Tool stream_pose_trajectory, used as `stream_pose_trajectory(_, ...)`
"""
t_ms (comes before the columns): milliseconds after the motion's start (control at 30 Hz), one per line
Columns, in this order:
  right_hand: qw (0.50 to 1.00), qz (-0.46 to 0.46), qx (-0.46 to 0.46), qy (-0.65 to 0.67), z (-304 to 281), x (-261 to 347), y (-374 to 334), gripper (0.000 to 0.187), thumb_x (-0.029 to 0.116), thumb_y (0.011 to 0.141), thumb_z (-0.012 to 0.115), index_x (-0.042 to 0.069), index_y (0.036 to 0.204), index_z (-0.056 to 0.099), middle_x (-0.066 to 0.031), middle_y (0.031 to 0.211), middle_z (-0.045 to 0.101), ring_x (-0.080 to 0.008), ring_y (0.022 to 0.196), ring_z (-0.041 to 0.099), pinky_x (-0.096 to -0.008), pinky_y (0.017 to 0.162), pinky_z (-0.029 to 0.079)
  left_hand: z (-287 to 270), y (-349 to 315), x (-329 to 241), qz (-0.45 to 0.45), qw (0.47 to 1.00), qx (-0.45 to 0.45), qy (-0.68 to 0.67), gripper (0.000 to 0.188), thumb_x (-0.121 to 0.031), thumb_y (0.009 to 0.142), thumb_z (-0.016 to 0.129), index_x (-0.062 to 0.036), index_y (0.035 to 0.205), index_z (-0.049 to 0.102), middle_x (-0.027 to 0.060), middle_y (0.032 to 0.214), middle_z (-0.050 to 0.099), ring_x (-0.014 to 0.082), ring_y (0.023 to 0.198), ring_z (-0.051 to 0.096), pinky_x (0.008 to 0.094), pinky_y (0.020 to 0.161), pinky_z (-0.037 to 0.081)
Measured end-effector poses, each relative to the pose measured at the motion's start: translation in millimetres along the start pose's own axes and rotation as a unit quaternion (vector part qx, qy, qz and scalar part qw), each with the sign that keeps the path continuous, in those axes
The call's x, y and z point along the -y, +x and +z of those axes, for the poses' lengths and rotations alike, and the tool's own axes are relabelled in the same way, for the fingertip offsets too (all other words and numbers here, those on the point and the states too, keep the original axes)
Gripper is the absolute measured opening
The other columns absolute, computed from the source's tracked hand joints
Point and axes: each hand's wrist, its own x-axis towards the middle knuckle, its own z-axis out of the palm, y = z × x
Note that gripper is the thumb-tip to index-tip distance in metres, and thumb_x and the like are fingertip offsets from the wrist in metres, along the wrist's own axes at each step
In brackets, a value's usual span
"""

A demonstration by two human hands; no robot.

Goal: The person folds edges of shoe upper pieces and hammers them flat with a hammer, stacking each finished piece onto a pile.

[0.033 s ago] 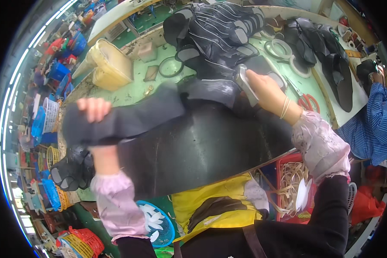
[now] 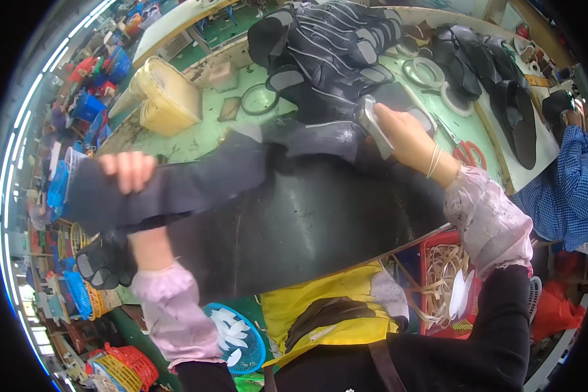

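In the head view, the left hand point(image 2: 129, 173) is holding the left end of a long, soft black piece point(image 2: 202, 186), with its fingers curling over it; both are looking blurry. The piece is stretching above a dark board point(image 2: 300, 228) toward the right hand point(image 2: 415, 140). That hand is gripping a gray metal tool point(image 2: 374, 127). Red-handled scissors point(image 2: 468, 154) are lying nearby, and a pile of black pieces point(image 2: 336, 49) is sitting behind.
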Motion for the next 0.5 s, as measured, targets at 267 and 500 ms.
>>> stream_pose_trajectory(267,0.992,-0.073,-0.089,-0.057,-33,14,-4,0.032,0.022,0.092,0.076,0.003,0.11,0.059,-0.0183,0.091,0.07,-0.0416,0.078,0.068,-0.0472,0.069,0.053,108,-68,4,-0.3,0.804,0.029,0.513,0.025,-0.019,0.101,0.057,0.0017,0.113,0.061,0.0127,0.095,0.066,0.0223,0.089,0.065,0.0335,0.082,0.051)
stream_pose_trajectory(500,0.976,0.128,0.038,0.17,-66,128,-40,0.013,0.009,0.097,0.07,0.001,0.103,0.061,-0.0038,0.072,0.063,-0.0114,0.057,0.057,-0.0283,0.054,0.044,124,-115,127,-0.27,0.76,0.132,0.576,0.024,-0.004,0.088,0.067,-0.0023,0.111,0.065,0.0126,0.097,0.066,0.031,0.087,0.068,0.0394,0.077,0.055)
